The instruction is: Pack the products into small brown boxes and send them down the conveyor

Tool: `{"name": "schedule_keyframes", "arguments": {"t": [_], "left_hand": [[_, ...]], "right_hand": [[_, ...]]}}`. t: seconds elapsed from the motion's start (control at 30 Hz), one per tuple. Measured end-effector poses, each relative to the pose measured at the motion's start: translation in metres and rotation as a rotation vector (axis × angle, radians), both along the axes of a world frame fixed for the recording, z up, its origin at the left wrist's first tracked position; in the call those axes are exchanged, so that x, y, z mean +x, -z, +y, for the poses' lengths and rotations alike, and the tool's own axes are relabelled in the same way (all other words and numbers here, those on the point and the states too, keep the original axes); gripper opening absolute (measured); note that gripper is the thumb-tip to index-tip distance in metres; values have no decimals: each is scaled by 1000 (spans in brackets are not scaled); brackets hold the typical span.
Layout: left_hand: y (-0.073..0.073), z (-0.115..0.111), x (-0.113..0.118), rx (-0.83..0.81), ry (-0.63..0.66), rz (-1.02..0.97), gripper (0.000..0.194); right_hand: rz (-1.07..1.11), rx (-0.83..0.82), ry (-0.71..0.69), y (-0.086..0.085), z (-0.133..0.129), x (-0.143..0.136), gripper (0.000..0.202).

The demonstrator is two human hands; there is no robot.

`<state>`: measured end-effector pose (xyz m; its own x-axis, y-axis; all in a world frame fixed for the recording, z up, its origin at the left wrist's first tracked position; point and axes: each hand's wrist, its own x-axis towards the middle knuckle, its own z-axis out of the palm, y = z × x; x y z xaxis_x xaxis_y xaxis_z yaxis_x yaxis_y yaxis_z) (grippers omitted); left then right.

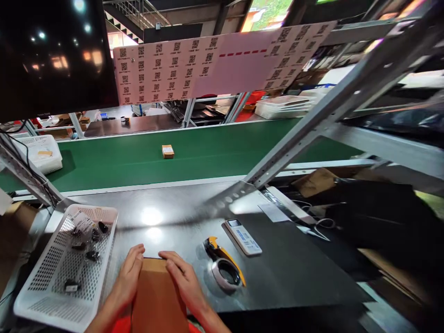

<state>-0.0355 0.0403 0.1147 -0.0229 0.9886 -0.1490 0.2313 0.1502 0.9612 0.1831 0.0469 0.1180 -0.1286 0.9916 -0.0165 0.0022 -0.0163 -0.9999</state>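
— Item 1, the brown box (157, 296): where do we hold it?
— We hold it at the table's (294, 268) near edge, left hand (127, 278) and right hand (186, 280) closed against its 2 opposite sides.
— Beside it?
— We list 1 tape dispenser (224, 254) rightward, 1 handheld device (244, 238) beyond, 1 white basket (48, 266) along the left edge.

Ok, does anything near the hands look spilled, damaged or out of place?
Nothing stands out. The left hand and right hand hold an undamaged-looking cardboard box, the tape dispenser lies on the table, and the black items sit within the white basket.
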Motion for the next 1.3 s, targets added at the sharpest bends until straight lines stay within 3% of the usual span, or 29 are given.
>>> {"name": "schedule_keyframes", "arguments": {"t": [0.1, 0.17, 0.23, 0.33, 0.43, 0.53, 0.6, 0.67, 0.73, 0.83, 0.93, 1.1, 1.17, 1.3], "left_hand": [[29, 19, 0, 330, 184, 80, 45], [66, 24, 1, 566, 293, 139, 44], [109, 20, 2, 675, 343, 247, 48], [164, 0, 3, 692, 428, 402, 59], [185, -18, 2, 610, 476, 493, 63], [182, -21, 2, 595, 509, 534, 64], [178, -16, 3, 615, 505, 554, 64], [174, -10, 5, 638, 508, 568, 65], [172, -4, 8, 655, 518, 579, 67], [171, 0, 11, 695, 512, 595, 71], [173, -3, 13, 753, 461, 599, 71], [172, -16, 14, 718, 437, 573, 70], [169, -21, 13, 666, 476, 562, 70], [165, -23, 10, 605, 522, 516, 70]], "right_hand": [[-241, 401, 20, 30, 7, 9, 41], [-409, 663, 28, 68, 6, 19, 49], [-575, 843, 10, 113, -1, 29, 58], [-711, 930, -32, 169, -19, 39, 62], [-801, 877, -92, 188, -34, 45, 67], [-848, 861, -176, 182, -32, 64, 68], [-889, 764, -90, 172, -21, 90, 62], [-999, 441, 161, 163, -4, 125, 57], [-1126, -45, 372, 154, 14, 162, 56], [-1181, -356, 329, 143, 33, 200, 41], [-1186, -419, 218, 135, 38, 211, 23], [-1108, -435, 132, 117, 21, 188, 23], [-953, -304, 101, 101, 7, 170, 37], [-640, 187, -46, 60, -22, 124, 64]]}}
